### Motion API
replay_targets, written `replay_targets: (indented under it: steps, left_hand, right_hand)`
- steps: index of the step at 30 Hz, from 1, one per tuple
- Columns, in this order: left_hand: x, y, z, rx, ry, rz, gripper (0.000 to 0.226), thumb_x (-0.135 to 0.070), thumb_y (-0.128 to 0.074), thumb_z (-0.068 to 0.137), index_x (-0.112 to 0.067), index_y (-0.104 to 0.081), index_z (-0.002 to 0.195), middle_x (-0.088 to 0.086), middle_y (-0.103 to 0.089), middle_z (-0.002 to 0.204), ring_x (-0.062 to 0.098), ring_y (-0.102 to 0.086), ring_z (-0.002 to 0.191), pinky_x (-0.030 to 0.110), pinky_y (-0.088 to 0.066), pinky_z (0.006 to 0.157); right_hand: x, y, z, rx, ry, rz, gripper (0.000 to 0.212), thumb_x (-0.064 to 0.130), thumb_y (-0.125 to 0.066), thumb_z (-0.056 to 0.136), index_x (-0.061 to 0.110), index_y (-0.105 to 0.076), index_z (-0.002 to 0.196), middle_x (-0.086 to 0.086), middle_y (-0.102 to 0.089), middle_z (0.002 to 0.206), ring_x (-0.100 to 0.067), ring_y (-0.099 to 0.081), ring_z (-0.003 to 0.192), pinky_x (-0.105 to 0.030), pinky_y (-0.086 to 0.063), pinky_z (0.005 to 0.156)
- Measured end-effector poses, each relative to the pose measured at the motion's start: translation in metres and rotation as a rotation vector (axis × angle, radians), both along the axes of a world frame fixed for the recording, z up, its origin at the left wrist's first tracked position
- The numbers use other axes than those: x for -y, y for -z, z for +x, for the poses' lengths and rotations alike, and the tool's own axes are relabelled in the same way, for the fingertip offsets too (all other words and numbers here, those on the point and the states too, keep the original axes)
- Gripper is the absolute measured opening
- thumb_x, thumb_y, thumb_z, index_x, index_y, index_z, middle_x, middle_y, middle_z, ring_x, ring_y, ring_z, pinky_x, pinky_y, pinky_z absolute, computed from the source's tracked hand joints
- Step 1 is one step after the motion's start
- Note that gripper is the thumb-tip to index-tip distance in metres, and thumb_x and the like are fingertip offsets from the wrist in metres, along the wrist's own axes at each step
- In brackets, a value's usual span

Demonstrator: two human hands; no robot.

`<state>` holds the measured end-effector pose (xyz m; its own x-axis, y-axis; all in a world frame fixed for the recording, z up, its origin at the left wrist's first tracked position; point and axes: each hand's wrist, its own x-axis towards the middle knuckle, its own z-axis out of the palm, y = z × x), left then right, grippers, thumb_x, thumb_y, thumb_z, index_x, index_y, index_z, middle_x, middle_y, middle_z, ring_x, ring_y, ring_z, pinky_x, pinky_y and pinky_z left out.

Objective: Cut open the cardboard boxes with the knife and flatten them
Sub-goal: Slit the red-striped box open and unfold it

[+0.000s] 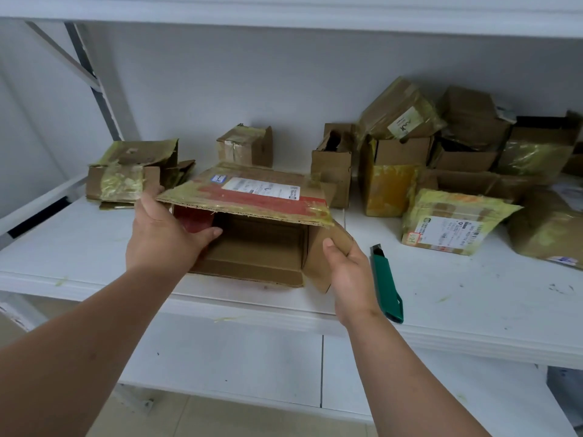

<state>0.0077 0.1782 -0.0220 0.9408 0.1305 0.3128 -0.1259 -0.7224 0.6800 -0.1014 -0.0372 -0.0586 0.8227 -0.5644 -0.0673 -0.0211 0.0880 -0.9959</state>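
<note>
Both hands on the open box [252,247] now, front-centre of the white shelf [441,304], right at its near edge. It lies with the open side facing me, inside bare brown cardboard. Top flap [249,192] sticks out over the opening, red tape and yellowish tape across it, white shipping label on top.

My left hand [164,234] grips the box's left side: thumb hooked in across the opening, the other fingers gone round the outside wall, can't see them. My right hand [350,272] pinches the right side flap [321,260], thumb on its inner face, fingers curled behind it; that flap swings outward toward me.

Green knife [387,283] lies flat on the shelf just right of my right hand, not touching it, blade end pointing away from me, butt end near the shelf's front edge.

Back left: low stack of flattened boxes [132,175] w/ yellowish tape. Behind the open box, a small taped box [246,146] by the wall. Right side: heap of boxes [441,146], some open, some taped, piled on each other. In front of that heap, a taped parcel [451,220] w/ a white label, apart from the knife.
</note>
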Motion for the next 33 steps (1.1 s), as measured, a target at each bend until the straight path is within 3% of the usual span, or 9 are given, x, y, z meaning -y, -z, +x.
replay_targets:
  steps: [3, 7, 12, 15, 18, 23, 27, 30, 33]
  left_hand:
    - [-0.001, -0.007, 0.003, 0.003, -0.041, 0.244, 0.099, -0.045, -0.088, 0.064, -0.005, -0.03, 0.133, 0.016, -0.04, 0.133, 0.037, -0.041, 0.125, 0.053, -0.045, 0.097]
    - [-0.003, -0.017, 0.005, 0.054, 0.018, 0.301, 0.08, -0.033, -0.082, 0.071, -0.003, -0.033, 0.126, 0.019, -0.042, 0.126, 0.04, -0.043, 0.117, 0.051, -0.042, 0.095]
    - [-0.026, -0.025, 0.003, -0.082, 0.299, 0.17, 0.07, -0.011, -0.058, 0.088, -0.037, -0.028, 0.146, 0.005, -0.058, 0.101, 0.023, -0.059, 0.076, 0.038, -0.05, 0.071]
    - [-0.045, -0.024, 0.007, -0.242, 0.353, -0.015, 0.066, -0.001, -0.051, 0.09, -0.051, -0.048, 0.134, 0.001, -0.064, 0.11, 0.024, -0.062, 0.094, 0.041, -0.053, 0.084]
    - [-0.063, -0.022, 0.004, -0.537, 0.362, -0.314, 0.069, 0.016, -0.04, 0.082, -0.039, -0.066, 0.114, 0.01, -0.069, 0.114, 0.03, -0.062, 0.108, 0.045, -0.05, 0.096]
    - [-0.08, -0.02, 0.001, -0.694, 0.309, -0.46, 0.046, -0.009, -0.035, 0.088, -0.024, -0.069, 0.115, 0.006, -0.073, 0.105, 0.029, -0.062, 0.095, 0.051, -0.039, 0.105]
    - [-0.078, -0.016, 0.007, -0.691, 0.211, -0.495, 0.051, -0.063, -0.047, 0.092, -0.018, -0.065, 0.108, 0.013, -0.072, 0.097, 0.031, -0.066, 0.09, 0.048, -0.052, 0.085]
    - [-0.076, -0.007, 0.009, -0.671, 0.2, -0.48, 0.046, -0.046, -0.067, 0.085, -0.009, -0.061, 0.112, 0.015, -0.073, 0.092, 0.028, -0.07, 0.079, 0.038, -0.06, 0.066]
    - [-0.081, 0.004, 0.011, -0.686, 0.169, -0.664, 0.03, -0.023, -0.065, 0.092, -0.001, -0.059, 0.112, 0.016, -0.074, 0.086, 0.026, -0.072, 0.073, 0.035, -0.061, 0.059]
  right_hand:
    - [0.002, -0.004, 0.001, 0.005, -0.011, 0.035, 0.013, 0.03, -0.054, 0.102, 0.041, -0.061, 0.103, 0.015, -0.067, 0.104, -0.008, -0.059, 0.098, -0.026, -0.047, 0.086]
    - [0.003, -0.008, 0.001, 0.015, -0.004, 0.056, 0.013, 0.03, -0.056, 0.1, 0.04, -0.061, 0.093, 0.016, -0.067, 0.096, -0.008, -0.061, 0.093, -0.03, -0.05, 0.086]
    - [0.014, -0.007, -0.002, 0.05, 0.09, 0.108, 0.011, 0.033, -0.061, 0.096, 0.041, -0.067, 0.101, 0.009, -0.071, 0.107, -0.02, -0.062, 0.109, -0.05, -0.046, 0.105]
    - [0.016, -0.004, -0.005, 0.028, 0.059, 0.015, 0.024, 0.034, -0.059, 0.097, 0.048, -0.064, 0.116, 0.013, -0.069, 0.119, -0.019, -0.059, 0.118, -0.046, -0.044, 0.107]
    - [0.013, -0.004, -0.014, 0.054, -0.096, -0.103, 0.05, 0.024, -0.054, 0.102, 0.056, -0.042, 0.139, 0.022, -0.05, 0.139, -0.002, -0.04, 0.127, -0.027, -0.032, 0.106]
    - [0.002, 0.007, -0.022, -0.05, -0.294, -0.409, 0.068, 0.01, -0.049, 0.103, 0.067, -0.033, 0.134, 0.023, -0.039, 0.142, 0.005, -0.036, 0.13, -0.018, -0.03, 0.111]
    - [-0.01, 0.008, -0.019, -0.073, -0.372, -0.647, 0.071, 0.002, -0.046, 0.101, 0.059, -0.034, 0.14, 0.029, -0.022, 0.155, 0.019, -0.024, 0.131, -0.006, -0.023, 0.11]
    - [-0.021, 0.005, -0.018, -0.087, -0.405, -0.837, 0.062, 0.005, -0.043, 0.102, 0.042, -0.033, 0.15, 0.032, -0.014, 0.156, 0.006, -0.012, 0.146, -0.021, -0.014, 0.122]
    - [-0.022, -0.004, -0.019, -0.178, -0.45, -1.009, 0.057, 0.011, -0.038, 0.105, 0.032, -0.025, 0.156, 0.022, -0.014, 0.162, 0.0, -0.007, 0.149, -0.021, -0.009, 0.122]
